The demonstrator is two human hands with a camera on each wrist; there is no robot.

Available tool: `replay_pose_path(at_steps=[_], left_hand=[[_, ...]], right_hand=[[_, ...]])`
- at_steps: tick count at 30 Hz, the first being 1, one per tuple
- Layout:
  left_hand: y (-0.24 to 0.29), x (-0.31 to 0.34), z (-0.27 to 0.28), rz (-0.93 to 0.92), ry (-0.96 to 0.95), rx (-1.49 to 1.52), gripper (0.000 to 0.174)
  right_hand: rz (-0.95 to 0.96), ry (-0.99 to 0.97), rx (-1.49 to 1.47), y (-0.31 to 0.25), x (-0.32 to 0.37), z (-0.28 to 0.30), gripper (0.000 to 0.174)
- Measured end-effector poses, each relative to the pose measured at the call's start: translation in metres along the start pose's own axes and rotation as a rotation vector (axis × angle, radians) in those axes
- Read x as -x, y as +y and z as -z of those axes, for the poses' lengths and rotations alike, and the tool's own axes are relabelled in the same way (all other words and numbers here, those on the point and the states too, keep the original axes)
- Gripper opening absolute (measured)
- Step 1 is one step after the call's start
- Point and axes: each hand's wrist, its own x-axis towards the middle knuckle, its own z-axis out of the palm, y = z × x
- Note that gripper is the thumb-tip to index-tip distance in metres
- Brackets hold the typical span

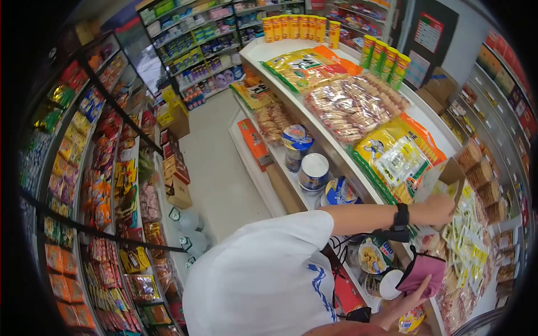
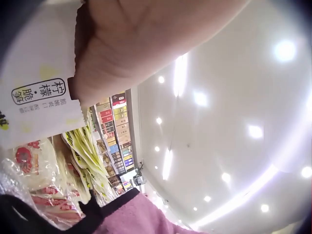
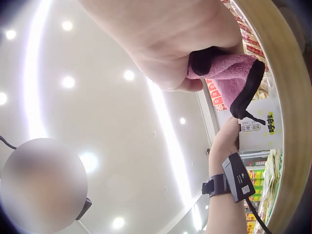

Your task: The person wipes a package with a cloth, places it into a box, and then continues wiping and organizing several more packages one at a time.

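Along the left side of the head view, shelves (image 1: 115, 145) of bright packets are standing in rows, and large clear bottles (image 1: 193, 241) are sitting on the floor (image 1: 230, 173) near their lower end. Further right, tubs (image 1: 314, 168) with blue-and-white labels are resting on the tier below the white worktop (image 1: 258, 53). On the worktop, orange canisters (image 1: 294, 28) are standing in a row at the far end, with green-and-yellow tubes (image 1: 385, 61) to their right. Nearer, large clear bags (image 1: 356, 103) of wrapped snacks are lying between yellow-and-orange packs.

The two hands are working apart. The right hand (image 1: 406, 305) is holding a pink cloth (image 1: 423, 274) with black edging, its fingers lying against the fabric, near the worktop's edge. Beyond it, the left hand (image 1: 434, 210), its wrist wearing a black strap (image 1: 400, 218), is gripping an open pale carton (image 2: 36, 73) by its jagged cut edge; the fingertips are hidden. The carton is tilting above the goods on the worktop, just beside a heap of small white-and-yellow sachets (image 1: 468, 241). At the far right, round containers (image 1: 479, 173) are lining up near more shelves.
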Motion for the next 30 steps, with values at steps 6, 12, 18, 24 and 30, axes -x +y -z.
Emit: replay_pose_path(at_steps=[6,12,18,24,30], left_hand=[[0.024,0.007,0.071,0.095,-0.088,0.508,0.025],[0.066,0.061,0.128,0.283,-0.316,0.923,0.016],[0.08,0.09,0.158,0.444,-0.366,1.073,0.027],[0.08,0.098,0.162,0.748,-0.078,1.134,0.042],[0.075,0.094,0.169,0.635,0.044,1.287,0.036]], right_hand=[[-0.008,-0.08,0.058,0.008,-0.005,0.005,0.061],[-0.153,-0.26,-0.25,0.002,0.009,-0.032,0.043],[0.083,-0.451,-0.073,-0.019,0.034,-0.076,0.044],[0.105,-0.668,0.267,-0.008,0.048,-0.089,0.033],[0.1,-0.259,0.179,-0.01,0.049,-0.086,0.036]])
